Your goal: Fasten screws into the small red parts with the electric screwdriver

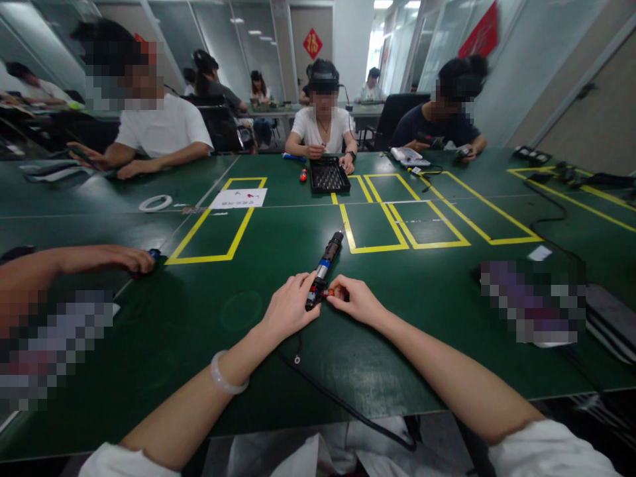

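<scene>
A slim black tool with a blue band (325,265) lies on the green table (209,318), pointing away from me. My left hand (289,306) curls round its near end from the left. My right hand (354,299) pinches a small red and orange part (328,292) at the same near end. Both hands rest on the table top, fingers closed. A pale bracelet (226,379) sits on my left wrist.
A black cable (342,404) runs from the tool toward me. Yellow tape rectangles (397,218) mark the table. A black tray (328,176), a white sheet (238,197) and a tape ring (155,203) lie farther off. Other people sit around; a neighbour's arm (84,260) reaches in at left.
</scene>
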Action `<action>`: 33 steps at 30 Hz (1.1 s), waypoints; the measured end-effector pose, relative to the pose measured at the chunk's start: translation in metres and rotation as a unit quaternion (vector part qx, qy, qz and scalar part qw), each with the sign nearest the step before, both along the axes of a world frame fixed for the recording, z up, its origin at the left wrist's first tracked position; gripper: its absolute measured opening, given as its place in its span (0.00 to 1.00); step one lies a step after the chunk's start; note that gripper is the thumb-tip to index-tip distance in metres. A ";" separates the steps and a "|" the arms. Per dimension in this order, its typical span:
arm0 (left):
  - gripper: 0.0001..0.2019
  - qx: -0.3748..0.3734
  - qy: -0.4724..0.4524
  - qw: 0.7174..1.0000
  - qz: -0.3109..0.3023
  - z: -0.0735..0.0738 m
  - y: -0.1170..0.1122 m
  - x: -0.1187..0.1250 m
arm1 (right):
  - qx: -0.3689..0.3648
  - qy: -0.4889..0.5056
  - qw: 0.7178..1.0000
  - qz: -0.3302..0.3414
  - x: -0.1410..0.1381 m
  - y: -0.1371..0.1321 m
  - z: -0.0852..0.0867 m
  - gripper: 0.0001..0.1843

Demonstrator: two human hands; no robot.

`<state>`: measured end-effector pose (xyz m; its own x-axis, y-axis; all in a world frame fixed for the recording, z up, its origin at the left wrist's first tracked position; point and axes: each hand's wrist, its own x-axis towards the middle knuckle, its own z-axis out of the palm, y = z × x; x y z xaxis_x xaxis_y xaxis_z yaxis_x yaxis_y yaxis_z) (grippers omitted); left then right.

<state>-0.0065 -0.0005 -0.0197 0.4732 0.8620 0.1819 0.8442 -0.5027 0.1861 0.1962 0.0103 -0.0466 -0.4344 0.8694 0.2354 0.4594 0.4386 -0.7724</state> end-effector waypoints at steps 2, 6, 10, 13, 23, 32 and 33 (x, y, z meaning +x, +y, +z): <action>0.30 0.005 0.006 1.000 0.000 0.000 0.000 0.000 | -0.002 0.005 1.000 -0.003 0.000 0.001 -0.001 0.05; 0.30 0.018 0.012 1.000 0.004 -0.001 -0.001 0.003 | 0.003 -0.016 1.000 -0.012 -0.004 0.005 -0.005 0.06; 0.30 0.026 0.017 1.000 0.002 -0.003 -0.002 0.004 | 0.003 -0.019 1.000 -0.016 -0.007 0.007 -0.007 0.10; 0.30 0.027 0.019 0.999 0.003 -0.003 -0.002 0.004 | -0.003 0.015 1.000 0.002 -0.006 0.006 -0.007 0.11; 0.28 0.032 0.019 0.999 0.017 -0.002 -0.002 0.009 | 0.035 0.029 0.999 0.024 -0.003 0.002 -0.004 0.05; 0.29 0.028 0.040 0.997 0.052 -0.006 0.002 0.014 | 0.020 0.068 0.997 0.007 -0.001 0.002 -0.001 0.06; 0.30 0.029 0.041 0.997 0.051 -0.005 0.003 0.014 | 0.020 0.065 0.998 0.007 0.000 0.003 -0.001 0.06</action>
